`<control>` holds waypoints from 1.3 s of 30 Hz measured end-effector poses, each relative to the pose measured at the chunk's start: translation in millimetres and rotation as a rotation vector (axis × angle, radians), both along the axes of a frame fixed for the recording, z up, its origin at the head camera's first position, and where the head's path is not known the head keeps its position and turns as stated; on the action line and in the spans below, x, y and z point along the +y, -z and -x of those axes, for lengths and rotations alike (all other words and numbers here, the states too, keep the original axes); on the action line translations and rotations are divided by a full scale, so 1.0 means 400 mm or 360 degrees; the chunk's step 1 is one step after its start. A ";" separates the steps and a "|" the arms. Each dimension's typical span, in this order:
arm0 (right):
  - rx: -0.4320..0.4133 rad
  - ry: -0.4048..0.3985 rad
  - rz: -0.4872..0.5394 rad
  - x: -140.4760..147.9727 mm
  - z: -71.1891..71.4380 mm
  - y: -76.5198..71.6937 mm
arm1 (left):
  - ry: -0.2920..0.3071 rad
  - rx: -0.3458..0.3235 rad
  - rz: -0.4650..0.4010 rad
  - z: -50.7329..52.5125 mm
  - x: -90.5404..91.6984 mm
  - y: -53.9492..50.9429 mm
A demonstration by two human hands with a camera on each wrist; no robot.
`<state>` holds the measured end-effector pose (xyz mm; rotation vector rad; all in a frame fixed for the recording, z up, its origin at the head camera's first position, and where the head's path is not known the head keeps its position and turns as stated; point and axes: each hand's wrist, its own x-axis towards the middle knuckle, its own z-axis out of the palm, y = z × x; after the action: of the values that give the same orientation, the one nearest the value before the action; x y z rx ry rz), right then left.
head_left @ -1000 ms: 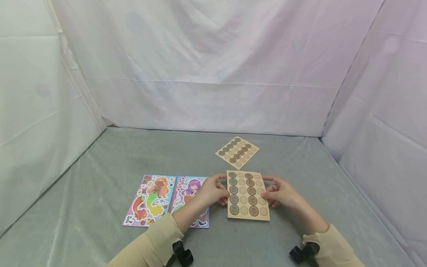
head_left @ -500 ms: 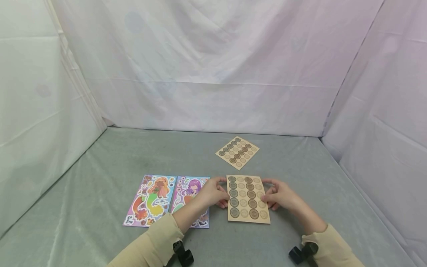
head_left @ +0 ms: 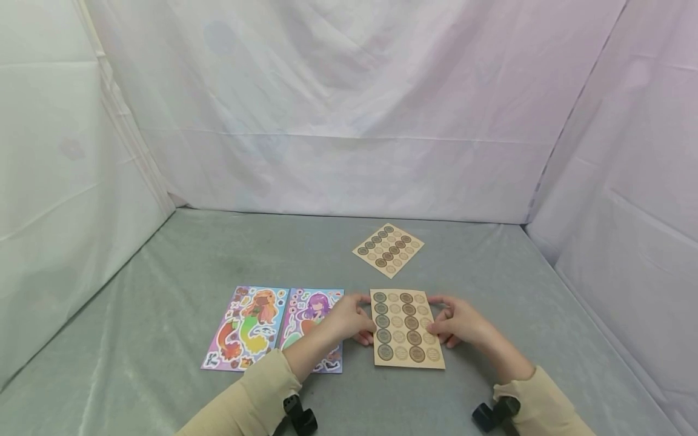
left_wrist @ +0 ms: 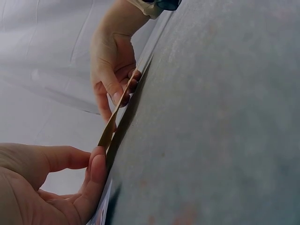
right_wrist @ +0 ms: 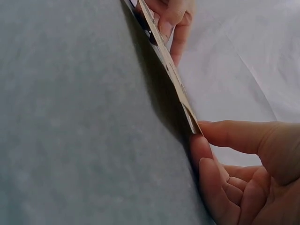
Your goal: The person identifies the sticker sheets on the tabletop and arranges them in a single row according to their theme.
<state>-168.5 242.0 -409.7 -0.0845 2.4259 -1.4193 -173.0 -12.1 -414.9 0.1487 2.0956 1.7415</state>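
A tan sticker sheet (head_left: 408,330) with rows of dark and pale round stickers lies nearly flat, just above the table. My left hand (head_left: 349,320) pinches its left edge between thumb and fingers, and my right hand (head_left: 462,323) pinches the right edge. Seen edge-on in the right wrist view, the tan sheet (right_wrist: 174,77) looks layered near the right fingers, and a shadow falls beneath it. The left wrist view shows the left hand (left_wrist: 56,183) close up, with the right hand (left_wrist: 112,63) across from it.
Two colourful mermaid sticker sheets (head_left: 248,327) lie side by side on the left; the left forearm partly covers the purple-haired one (head_left: 316,306). Another tan sticker sheet (head_left: 388,249) lies turned at an angle farther back. White cloth (head_left: 349,109) surrounds the grey table (head_left: 163,290).
The held tan sheet has come down slightly toward the table and toward me, and lies flatter. Both hands keep their hold at its sides. The other sheets have not moved.
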 end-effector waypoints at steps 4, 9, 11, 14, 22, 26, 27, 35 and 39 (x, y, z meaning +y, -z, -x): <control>-0.0004 -0.0006 0.0004 0.001 0.000 0.000 | 0.0010 -0.0002 0.0027 -0.002 0.001 -0.001; 0.0002 -0.0018 -0.0012 0.003 0.000 0.003 | 0.0012 0.0013 0.0059 -0.003 0.004 0.000; 0.0006 -0.0027 -0.0017 0.003 0.000 0.003 | 0.0012 0.0023 0.0082 -0.003 0.006 0.001; 0.0017 -0.0045 -0.0028 0.004 0.000 0.004 | 0.0010 0.0036 0.0117 -0.003 0.009 0.003; 0.0053 -0.0022 -0.0086 -0.001 0.000 0.007 | 0.0024 0.0093 0.0172 -0.003 0.011 0.007; 0.0068 -0.0013 -0.0105 -0.005 -0.002 0.008 | 0.0029 0.0123 0.0193 -0.003 0.011 0.007; 0.0070 -0.0011 -0.0109 -0.006 -0.002 0.007 | 0.0031 0.0131 0.0197 -0.003 0.011 0.007; 0.0098 0.0014 -0.0175 -0.015 -0.008 0.003 | 0.0046 0.0209 0.0228 -0.007 0.011 0.004; 0.0115 0.0041 -0.0217 -0.019 -0.011 0.002 | 0.0041 0.0229 0.0263 -0.009 0.012 0.005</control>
<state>-164.2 234.3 -410.7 -0.0744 2.5841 -1.2782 -169.6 -7.3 -416.8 0.2584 2.3188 1.5766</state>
